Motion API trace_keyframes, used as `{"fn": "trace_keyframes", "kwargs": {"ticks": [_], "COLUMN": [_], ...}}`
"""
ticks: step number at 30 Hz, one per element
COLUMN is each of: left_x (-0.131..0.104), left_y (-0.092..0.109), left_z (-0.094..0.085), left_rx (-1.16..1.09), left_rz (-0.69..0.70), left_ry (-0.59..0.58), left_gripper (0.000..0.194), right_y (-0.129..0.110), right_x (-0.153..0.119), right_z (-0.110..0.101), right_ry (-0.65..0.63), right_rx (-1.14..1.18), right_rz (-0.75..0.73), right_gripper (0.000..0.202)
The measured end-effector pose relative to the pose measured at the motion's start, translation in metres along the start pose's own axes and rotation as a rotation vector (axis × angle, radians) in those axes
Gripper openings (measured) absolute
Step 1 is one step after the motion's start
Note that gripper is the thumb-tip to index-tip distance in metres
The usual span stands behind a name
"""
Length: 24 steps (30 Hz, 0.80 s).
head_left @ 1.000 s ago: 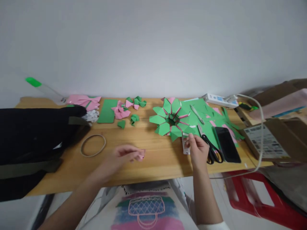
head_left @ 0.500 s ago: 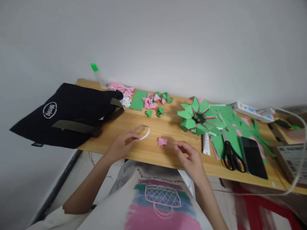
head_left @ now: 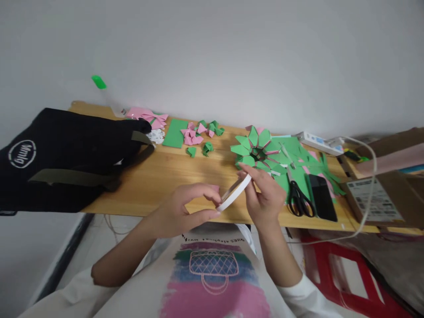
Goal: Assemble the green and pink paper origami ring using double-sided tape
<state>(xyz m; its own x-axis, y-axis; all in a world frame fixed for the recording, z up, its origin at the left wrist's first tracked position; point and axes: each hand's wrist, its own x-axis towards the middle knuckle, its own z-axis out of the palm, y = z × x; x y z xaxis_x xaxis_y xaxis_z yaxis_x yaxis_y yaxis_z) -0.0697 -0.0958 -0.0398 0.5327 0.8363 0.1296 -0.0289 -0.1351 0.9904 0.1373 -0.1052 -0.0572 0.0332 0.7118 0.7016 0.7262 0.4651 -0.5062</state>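
A thin roll of white tape [head_left: 236, 193] is tilted above the table's front part, between my two hands. My left hand [head_left: 185, 207] pinches its lower left end between thumb and fingertips. On the upper right end, the thumb and forefinger of my right hand [head_left: 265, 196] are closed. Just behind the left fingers lies a folded pink paper piece [head_left: 215, 187], mostly hidden. Beyond my right hand stands a ring of green and pink folded paper [head_left: 247, 150], partly covered by the fingers.
Black scissors [head_left: 300, 201] and a phone [head_left: 323, 198] lie to the right, by green paper scraps [head_left: 300, 152]. A black bag [head_left: 79, 154] covers the left end. Small folded pieces [head_left: 192, 134], a green sheet [head_left: 174, 133] and a power strip [head_left: 319, 143] line the back.
My left hand has brought the tape roll rightward, and my right hand has come up and taken its other end. The view has shifted right, so the table's things appear farther left.
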Motion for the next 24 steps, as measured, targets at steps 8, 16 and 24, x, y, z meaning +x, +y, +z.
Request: {"fn": "trace_keyframes", "kwargs": {"ticks": [8,16,24], "left_x": [0.007,0.019,0.040], "left_y": [0.003,0.008,0.002], "left_z": [0.012,0.022,0.021], "left_rx": [-0.258,-0.398,-0.608], "left_rz": [0.025,-0.078,-0.254], "left_ry": [-0.069,-0.057,0.126], "left_gripper": [0.052,0.054,0.045], "right_y": [0.001,-0.006,-0.007], "right_x": [-0.011,-0.018,-0.021], "right_z": [0.010,0.027,0.022], "right_ry": [-0.178,-0.353,-0.446], "right_rx": [0.472,0.719,0.802], "right_rz": [0.648,0.799,0.816], "right_gripper": [0.030,0.023,0.035]}}
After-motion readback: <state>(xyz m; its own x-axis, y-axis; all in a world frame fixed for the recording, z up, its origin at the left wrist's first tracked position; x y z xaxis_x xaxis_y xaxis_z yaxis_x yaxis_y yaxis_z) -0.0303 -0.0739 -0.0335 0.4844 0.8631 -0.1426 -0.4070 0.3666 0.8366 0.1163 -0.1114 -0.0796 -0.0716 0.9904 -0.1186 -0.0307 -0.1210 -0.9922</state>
